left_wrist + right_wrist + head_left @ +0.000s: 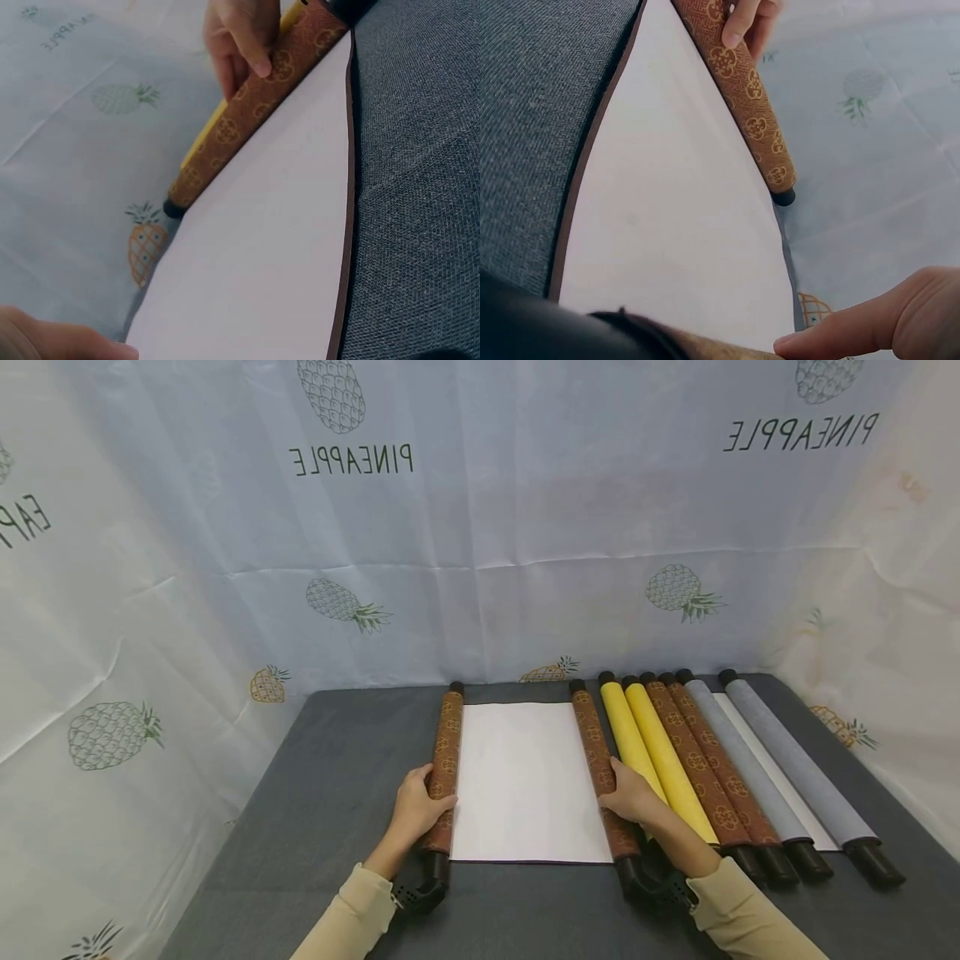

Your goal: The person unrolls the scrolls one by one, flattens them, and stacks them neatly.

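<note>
A brown hanging scroll with gold flower patterns lies partly unrolled, its white sheet [528, 785] showing between two rolls with black end knobs. My left hand [414, 806] grips the left roll [448, 735], fingers over its outer side and thumb on the inner side. On the right roll [589, 727], my right hand [633, 795] holds on in the same way, thumb toward the sheet. From the left wrist view, the right hand [241, 34] curls over its roll. In the right wrist view, the left hand [751, 16] is on the far roll, and the sheet bows slightly between them.
Close on the right lie a yellow scroll pair [670, 760], a brown pair [693, 760] and a grey pair [798, 768] with a white strip between its rolls. Dark grey cloth [330, 785] covers the table. A pineapple-print curtain [480, 510] hangs behind.
</note>
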`<state>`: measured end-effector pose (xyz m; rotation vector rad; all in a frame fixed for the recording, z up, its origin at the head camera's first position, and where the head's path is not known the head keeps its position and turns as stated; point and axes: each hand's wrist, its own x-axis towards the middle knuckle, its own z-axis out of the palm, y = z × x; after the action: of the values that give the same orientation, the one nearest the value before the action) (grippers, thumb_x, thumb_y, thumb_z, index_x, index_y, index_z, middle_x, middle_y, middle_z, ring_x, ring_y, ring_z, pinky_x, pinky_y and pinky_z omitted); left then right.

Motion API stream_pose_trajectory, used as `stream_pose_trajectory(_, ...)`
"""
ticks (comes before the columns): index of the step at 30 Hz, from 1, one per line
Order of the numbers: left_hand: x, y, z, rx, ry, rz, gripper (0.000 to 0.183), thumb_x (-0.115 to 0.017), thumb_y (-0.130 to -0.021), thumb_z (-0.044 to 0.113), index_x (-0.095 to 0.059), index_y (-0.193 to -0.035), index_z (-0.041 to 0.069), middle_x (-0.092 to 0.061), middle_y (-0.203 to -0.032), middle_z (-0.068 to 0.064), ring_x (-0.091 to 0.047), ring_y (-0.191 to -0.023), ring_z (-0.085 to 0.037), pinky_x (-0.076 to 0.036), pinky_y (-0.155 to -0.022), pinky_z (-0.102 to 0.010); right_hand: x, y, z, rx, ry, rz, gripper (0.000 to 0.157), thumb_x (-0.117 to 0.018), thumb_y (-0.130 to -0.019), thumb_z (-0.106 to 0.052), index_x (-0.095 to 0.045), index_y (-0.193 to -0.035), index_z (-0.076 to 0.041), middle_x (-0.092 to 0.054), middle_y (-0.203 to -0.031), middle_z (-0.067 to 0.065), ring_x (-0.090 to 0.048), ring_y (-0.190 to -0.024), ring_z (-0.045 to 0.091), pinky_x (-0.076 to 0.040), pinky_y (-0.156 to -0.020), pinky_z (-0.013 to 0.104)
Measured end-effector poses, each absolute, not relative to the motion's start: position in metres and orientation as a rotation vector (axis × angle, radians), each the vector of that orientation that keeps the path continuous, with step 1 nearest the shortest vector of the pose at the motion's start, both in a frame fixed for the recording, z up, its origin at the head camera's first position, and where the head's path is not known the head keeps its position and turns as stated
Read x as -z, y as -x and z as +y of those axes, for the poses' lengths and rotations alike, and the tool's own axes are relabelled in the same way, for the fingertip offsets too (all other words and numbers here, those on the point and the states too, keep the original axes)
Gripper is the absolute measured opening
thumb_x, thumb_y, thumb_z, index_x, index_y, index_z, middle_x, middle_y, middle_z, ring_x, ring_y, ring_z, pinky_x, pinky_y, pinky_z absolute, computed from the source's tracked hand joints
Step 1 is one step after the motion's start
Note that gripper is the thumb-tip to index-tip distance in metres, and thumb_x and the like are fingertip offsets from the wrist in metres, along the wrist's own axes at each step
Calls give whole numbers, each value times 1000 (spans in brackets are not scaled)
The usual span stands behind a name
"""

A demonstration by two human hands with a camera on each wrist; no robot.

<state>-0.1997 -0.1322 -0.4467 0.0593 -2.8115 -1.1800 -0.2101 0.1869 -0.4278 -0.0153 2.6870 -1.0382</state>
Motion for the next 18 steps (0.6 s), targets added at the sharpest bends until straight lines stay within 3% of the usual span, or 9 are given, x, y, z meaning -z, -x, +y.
stream_pose_trajectory(18, 442, 199, -135, 1180, -41, -2732, 61, -74, -77, 3, -50, -131, -11, -53, -133, -31, -52, -123, -46, -47, -99, -54, 423, 208, 183, 1028, -10, 2676, 78, -53, -82, 2, -10, -145, 21, -23, -148, 43, -29, -136, 55, -37, -107, 60)
